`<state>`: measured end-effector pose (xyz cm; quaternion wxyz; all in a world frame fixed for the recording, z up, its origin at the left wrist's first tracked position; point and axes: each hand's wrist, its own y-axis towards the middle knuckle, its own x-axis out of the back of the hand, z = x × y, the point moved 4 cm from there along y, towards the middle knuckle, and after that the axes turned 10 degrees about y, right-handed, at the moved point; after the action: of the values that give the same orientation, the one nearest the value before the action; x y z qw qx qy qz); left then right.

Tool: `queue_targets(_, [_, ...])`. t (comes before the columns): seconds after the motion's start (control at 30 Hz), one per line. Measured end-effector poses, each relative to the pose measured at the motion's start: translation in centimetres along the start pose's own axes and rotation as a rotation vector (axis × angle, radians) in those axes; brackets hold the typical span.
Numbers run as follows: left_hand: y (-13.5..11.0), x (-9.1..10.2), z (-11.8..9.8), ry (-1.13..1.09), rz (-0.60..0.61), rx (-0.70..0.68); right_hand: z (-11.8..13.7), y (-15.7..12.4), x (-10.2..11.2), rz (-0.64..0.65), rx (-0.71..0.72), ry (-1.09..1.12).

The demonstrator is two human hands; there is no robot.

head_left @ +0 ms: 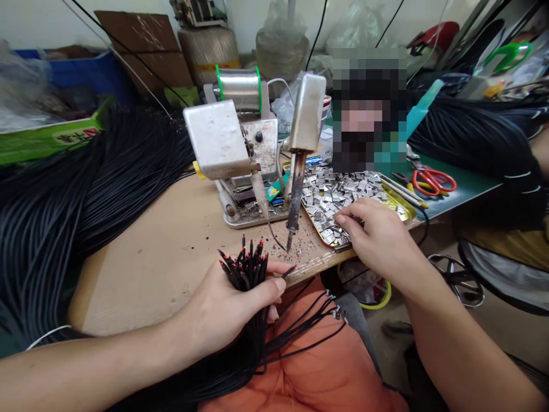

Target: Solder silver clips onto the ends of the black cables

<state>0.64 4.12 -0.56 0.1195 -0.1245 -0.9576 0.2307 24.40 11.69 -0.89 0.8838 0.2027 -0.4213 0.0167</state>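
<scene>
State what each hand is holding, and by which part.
The left hand grips a bundle of black wires just below its red-tipped ends. The right hand shows nothing held.

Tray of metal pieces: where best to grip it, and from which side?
By the raised gold rim at its right end, from the right: the pieces thin out there, while the right hand lies over the near edge and the soldering iron stands left.

Metal tabs [338,197] on tray [401,209], soldering iron [295,194] beside it, cables [55,217] left
</scene>
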Motion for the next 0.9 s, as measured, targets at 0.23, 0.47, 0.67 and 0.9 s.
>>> queue_targets(0.23, [0.0,0.1,0.0,0.025,0.012,-0.031,0.3,-0.4,0.6,0.104,0.006,-0.023])
queue_targets(0.47, [0.1,0.0,0.2,0.007,0.006,-0.025,0.9,-0.2,0.2,0.061,0.096,-0.03])
queue_targets(0.67, [0.3,0.0,0.5,-0.013,0.008,-0.03,0.9,-0.5,1.5,-0.148,-0.092,0.263])
queue_targets(0.9, [0.7,0.2,0.8,-0.122,0.026,0.0,2.5,-1.6,-0.2,-0.051,-0.256,0.885])
